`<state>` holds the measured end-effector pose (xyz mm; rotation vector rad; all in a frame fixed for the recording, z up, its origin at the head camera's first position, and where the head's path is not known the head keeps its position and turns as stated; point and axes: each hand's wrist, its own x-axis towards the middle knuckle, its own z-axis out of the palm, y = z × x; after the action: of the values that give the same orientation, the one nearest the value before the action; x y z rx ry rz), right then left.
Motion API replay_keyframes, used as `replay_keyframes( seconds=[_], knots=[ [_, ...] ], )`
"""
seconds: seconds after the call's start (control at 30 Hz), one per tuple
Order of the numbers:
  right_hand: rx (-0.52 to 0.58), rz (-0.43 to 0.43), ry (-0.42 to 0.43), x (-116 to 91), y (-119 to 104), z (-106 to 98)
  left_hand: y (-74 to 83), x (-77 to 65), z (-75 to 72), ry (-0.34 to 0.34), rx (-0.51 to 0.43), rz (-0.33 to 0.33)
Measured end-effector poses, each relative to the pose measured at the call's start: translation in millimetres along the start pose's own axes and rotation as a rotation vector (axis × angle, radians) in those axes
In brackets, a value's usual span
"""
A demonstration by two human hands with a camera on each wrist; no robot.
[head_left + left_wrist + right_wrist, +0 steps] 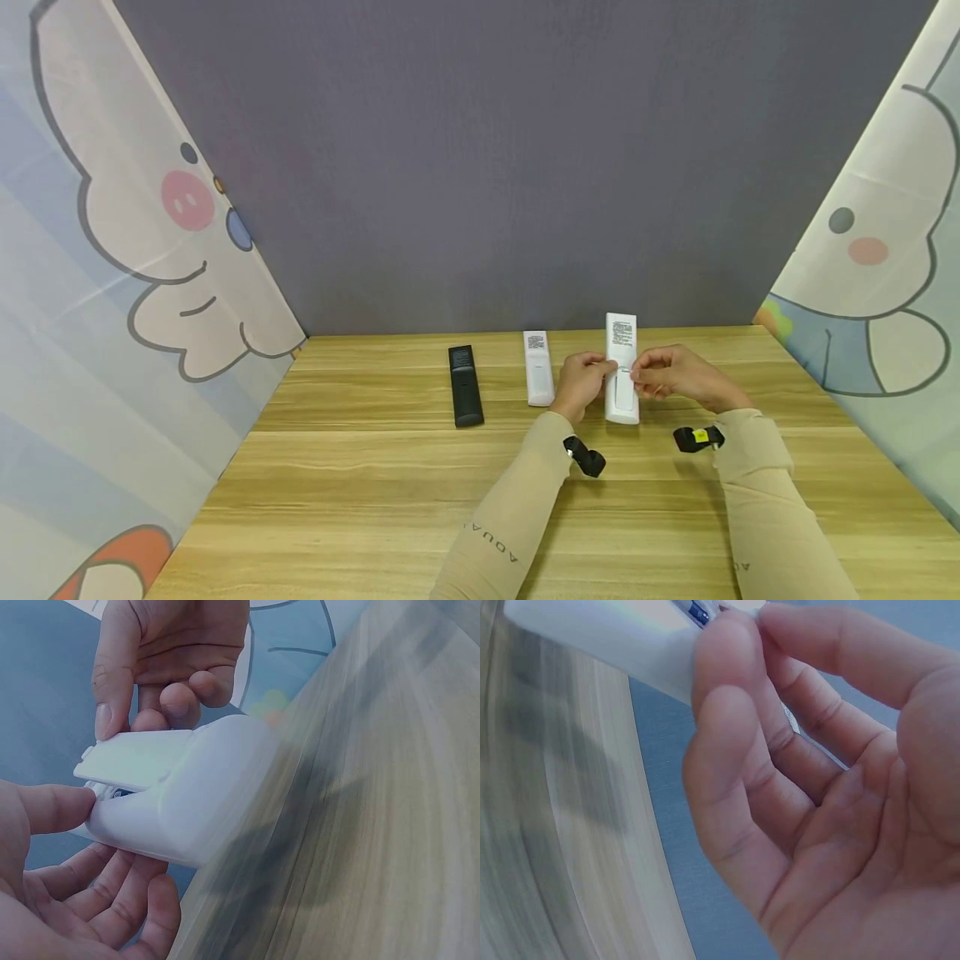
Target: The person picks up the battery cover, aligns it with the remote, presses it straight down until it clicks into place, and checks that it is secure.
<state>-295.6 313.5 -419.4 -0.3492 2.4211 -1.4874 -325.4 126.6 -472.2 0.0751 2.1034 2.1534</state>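
Note:
A white remote control (621, 333) is held back side up over the right part of the table, printed label at its far end. My left hand (580, 383) grips it by the left side, thumb on top and fingers underneath, as the left wrist view shows. The battery cover (139, 759) is tilted up at one end, and my right hand (686, 375) pinches that raised end between thumb and fingers. Under the cover a dark sliver shows in the opened compartment (120, 793). In the right wrist view, a small blue part (699, 613) appears beside the fingertips.
Left of the hands, a smaller white remote (539, 375) and a black remote (467, 392) lie back side up on the wooden table (360, 483). A grey panel (480, 167) stands along the far edge. Cartoon-printed curtains (112, 333) hang at both sides.

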Motion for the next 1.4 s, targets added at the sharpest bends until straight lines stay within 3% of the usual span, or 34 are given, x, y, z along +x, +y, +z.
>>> replay_keyframes(
  seconds=[0.67,1.4],
  knots=[
    [-0.059,0.076,0.06,3.5,-0.5,4.1,1.8,0.7,0.0,-0.002,0.003,-0.002],
    [0.031,0.11,0.037,1.5,1.0,4.9,4.3,-2.8,-0.8,-0.01,-0.002,0.009]
  ],
)
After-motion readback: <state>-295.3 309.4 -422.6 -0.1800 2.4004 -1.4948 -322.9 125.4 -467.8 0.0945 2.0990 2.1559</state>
